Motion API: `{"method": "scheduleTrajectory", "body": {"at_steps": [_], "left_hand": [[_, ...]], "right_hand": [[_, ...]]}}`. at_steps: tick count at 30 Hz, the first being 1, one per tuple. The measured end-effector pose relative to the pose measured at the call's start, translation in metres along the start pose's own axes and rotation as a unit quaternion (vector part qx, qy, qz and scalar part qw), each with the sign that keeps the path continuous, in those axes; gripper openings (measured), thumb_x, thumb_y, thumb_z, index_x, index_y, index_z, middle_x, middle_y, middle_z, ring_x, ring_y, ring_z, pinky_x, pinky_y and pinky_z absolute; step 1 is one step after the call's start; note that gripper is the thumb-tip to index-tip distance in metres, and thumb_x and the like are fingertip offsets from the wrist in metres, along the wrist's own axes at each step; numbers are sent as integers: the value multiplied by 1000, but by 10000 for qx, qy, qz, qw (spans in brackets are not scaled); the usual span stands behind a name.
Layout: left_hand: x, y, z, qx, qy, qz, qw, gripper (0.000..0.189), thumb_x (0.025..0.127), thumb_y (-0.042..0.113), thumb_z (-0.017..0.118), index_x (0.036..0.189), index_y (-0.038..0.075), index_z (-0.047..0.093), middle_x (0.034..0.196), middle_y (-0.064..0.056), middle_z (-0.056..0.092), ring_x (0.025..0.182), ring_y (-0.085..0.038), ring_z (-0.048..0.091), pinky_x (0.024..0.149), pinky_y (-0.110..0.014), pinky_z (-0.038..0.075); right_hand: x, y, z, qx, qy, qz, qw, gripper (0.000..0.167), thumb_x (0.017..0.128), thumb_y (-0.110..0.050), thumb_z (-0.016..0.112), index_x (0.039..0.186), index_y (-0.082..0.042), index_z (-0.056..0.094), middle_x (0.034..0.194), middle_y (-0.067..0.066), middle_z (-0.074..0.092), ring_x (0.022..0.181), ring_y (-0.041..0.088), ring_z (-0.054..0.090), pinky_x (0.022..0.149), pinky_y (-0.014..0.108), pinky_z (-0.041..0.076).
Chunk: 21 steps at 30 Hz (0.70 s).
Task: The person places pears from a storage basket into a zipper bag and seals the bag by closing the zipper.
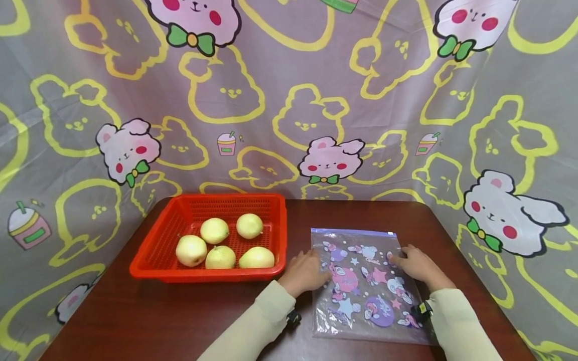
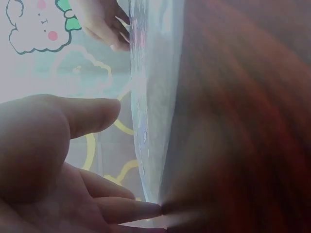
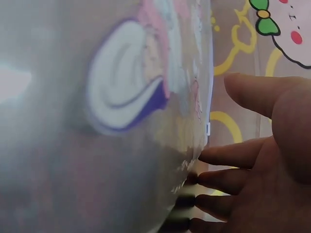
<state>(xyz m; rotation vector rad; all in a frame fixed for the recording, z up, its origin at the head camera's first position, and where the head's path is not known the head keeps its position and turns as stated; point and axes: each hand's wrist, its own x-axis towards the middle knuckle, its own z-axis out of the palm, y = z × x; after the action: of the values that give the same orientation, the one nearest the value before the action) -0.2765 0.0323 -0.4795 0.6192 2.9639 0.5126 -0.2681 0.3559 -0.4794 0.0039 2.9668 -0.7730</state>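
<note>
A clear zip bag (image 1: pixel 361 281) printed with pink, blue and purple cartoon figures lies flat on the table, its purple zip strip (image 1: pixel 349 231) at the far edge. My left hand (image 1: pixel 307 272) is at the bag's left edge, thumb over the print. In the left wrist view its fingers (image 2: pixel 129 209) are extended, fingertips right at the bag's edge. My right hand (image 1: pixel 417 265) is at the opposite edge, thumb over the bag. The right wrist view shows its fingers (image 3: pixel 228 179) fairly straight, tips against the bag's side, and the thumb raised apart.
A red plastic basket (image 1: pixel 207 273) holding several pale yellow-green pears (image 1: pixel 214 231) stands left of the bag on the dark red-brown table (image 1: pixel 135 321). A grey curtain (image 1: pixel 266 55) with cartoon figures hangs close behind the table and along both sides.
</note>
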Motion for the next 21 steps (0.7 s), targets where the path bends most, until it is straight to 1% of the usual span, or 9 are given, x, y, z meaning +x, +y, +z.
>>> {"method": "scheduleTrajectory", "body": {"at_steps": [2,3,6,9,12,14,16,18,21], "left_hand": [[1,0,-1,-150,2,83,9999,75,88,50,63,140,0,49,142,-15,49,127,-39,46,104,-51,37],[2,-1,-2,-219,17,116,9997,76,88,50,63,142,-1,47,142,-14,50,126,-38,47,103,-50,37],[5,-2,-4,-563,82,184,9982,80,88,49,64,145,-2,41,142,-16,49,126,-34,48,104,-46,38],[8,-2,-4,-1085,96,162,9939,82,89,46,64,147,-4,36,148,-20,40,131,-33,44,106,-44,36],[11,-3,-4,-1761,190,81,9842,81,89,41,66,147,-6,35,153,-27,25,137,-37,34,108,-47,31],[12,-4,-3,-2147,344,2,9761,80,89,37,67,146,-8,33,153,-30,21,139,-41,28,109,-50,29],[14,-4,-4,-2431,545,-70,9684,79,89,33,67,146,-10,32,152,-32,22,139,-43,25,110,-51,26],[14,-5,-4,-2627,737,-157,9619,79,89,29,67,145,-11,31,150,-31,27,138,-42,28,110,-51,26],[14,-4,-4,-2823,927,-297,9544,78,88,25,67,146,-13,29,147,-30,34,131,-41,41,109,-50,29]], "right_hand": [[1,0,-2,310,-66,4,9995,67,95,-37,60,124,22,45,115,35,51,104,50,52,85,62,44],[2,0,-3,507,-96,74,9986,66,95,-36,60,123,21,45,114,33,52,102,47,54,84,61,45],[4,-2,-7,1007,-166,198,9946,62,94,-35,61,122,19,45,114,30,52,101,43,53,84,59,45],[4,-1,-7,1318,-92,379,9905,58,93,-35,64,119,14,48,111,26,54,100,39,53,83,56,46],[3,1,-6,1452,19,471,9883,48,91,-32,67,111,10,52,101,19,56,91,33,54,75,47,48],[3,3,-4,1482,107,458,9878,41,90,-29,69,105,7,54,94,14,56,85,28,53,69,41,47],[2,4,-3,1519,184,407,9874,34,91,-26,69,98,4,55,88,11,55,80,25,52,65,37,45],[1,5,-1,1579,284,363,9864,30,91,-24,68,95,3,56,85,9,53,78,24,50,62,35,43],[-2,5,-1,1742,410,327,9833,29,93,-25,65,95,2,55,85,9,52,79,24,48,63,35,42]]}}
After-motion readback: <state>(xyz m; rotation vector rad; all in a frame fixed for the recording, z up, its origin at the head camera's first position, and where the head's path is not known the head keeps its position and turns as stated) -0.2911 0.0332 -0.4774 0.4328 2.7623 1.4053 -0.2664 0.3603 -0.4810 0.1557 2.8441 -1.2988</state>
